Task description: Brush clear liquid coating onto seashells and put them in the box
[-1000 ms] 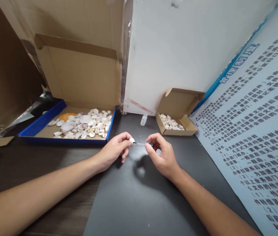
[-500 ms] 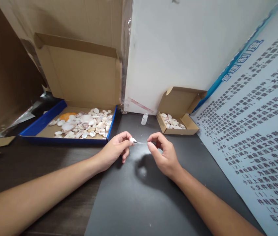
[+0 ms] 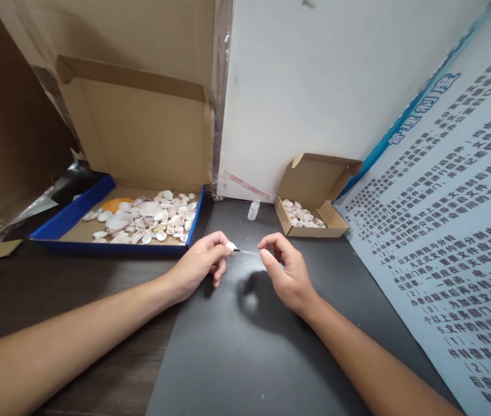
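Observation:
My left hand (image 3: 202, 264) is closed in a pinch on a small white shell (image 3: 230, 247) over the dark mat (image 3: 245, 346). My right hand (image 3: 283, 271) is closed on a thin brush (image 3: 247, 252) whose tip touches the shell. A small clear bottle (image 3: 253, 210) stands on the mat beyond my hands, near the wall.
A blue-edged cardboard box (image 3: 76, 214) with several shells (image 3: 150, 216) lies at the back left, lid up. A small cardboard box (image 3: 314, 231) with shells sits at the back right. A printed poster (image 3: 453, 231) leans along the right. White wall behind.
Both hands hold almost the same pose; the right hand has drawn slightly toward the shell with the brush. The view has shifted a little.

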### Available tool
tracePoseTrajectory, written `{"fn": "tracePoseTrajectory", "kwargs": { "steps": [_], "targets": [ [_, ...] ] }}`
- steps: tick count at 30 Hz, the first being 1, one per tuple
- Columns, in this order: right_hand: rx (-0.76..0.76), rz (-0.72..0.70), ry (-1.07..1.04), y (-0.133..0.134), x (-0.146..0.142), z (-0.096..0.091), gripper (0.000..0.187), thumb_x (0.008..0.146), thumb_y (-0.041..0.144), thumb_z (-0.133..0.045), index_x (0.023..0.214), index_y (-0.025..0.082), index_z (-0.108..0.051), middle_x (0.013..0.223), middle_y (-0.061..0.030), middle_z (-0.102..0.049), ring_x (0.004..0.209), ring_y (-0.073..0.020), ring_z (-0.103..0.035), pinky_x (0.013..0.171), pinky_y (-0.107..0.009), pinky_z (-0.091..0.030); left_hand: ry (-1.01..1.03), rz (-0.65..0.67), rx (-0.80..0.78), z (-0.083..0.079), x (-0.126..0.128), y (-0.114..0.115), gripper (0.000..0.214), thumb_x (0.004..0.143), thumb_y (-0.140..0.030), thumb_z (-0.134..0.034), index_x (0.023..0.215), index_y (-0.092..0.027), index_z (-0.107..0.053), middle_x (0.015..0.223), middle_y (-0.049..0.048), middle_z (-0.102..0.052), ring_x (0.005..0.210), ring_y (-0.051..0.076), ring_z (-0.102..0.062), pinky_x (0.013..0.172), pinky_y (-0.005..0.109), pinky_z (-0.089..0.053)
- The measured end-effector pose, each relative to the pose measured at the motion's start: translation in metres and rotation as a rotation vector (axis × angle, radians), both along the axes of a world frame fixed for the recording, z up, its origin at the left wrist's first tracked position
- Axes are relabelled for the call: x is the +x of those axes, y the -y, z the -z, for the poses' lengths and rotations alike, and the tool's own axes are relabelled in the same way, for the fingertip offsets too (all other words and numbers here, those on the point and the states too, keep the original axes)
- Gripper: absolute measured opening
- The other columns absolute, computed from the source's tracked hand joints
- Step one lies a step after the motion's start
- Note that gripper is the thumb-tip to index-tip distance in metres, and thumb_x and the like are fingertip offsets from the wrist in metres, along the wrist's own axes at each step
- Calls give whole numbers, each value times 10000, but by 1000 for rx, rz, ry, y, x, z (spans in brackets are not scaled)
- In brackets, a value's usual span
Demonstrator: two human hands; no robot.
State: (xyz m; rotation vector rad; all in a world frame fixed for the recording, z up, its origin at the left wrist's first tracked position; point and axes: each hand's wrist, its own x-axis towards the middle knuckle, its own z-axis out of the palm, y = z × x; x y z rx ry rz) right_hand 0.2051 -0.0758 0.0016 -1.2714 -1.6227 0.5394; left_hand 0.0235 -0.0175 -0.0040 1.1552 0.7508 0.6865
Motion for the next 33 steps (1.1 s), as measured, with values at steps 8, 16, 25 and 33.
{"fn": "tracePoseTrajectory", "kwargs": {
  "steps": [8,16,25,33],
  "targets": [
    [-21,-17,-12,1,1,1,89,888,278,-515,884,192,-541,660,44,-471,561,-99,-430,548,-221,-367,62,-34,-77,-8,1,2,155,751,-269,-615,751,-200,-476,412,-74,-441,364,82,-380,348,167,-360],
    [2,-18,-16,0,0,1,83,891,271,-515,874,194,-541,670,40,-487,563,-99,-431,547,-222,-369,83,-51,-111,-8,0,1,168,738,-253,-632,743,-199,-474,429,-76,-432,376,75,-379,353,161,-332],
    [18,-11,-11,1,0,1,73,878,265,-533,874,193,-544,674,39,-489,556,-95,-430,537,-220,-371,87,-50,-106,-7,0,1,128,753,-209,-587,724,-202,-462,441,-65,-424,398,84,-352,364,174,-290],
    [-4,-29,-18,2,0,1,76,854,265,-564,881,195,-545,656,47,-451,551,-95,-408,523,-218,-359,73,-60,-103,-6,0,2,139,729,-195,-589,712,-199,-451,506,-59,-443,425,77,-375,379,171,-291]
  ]
}}
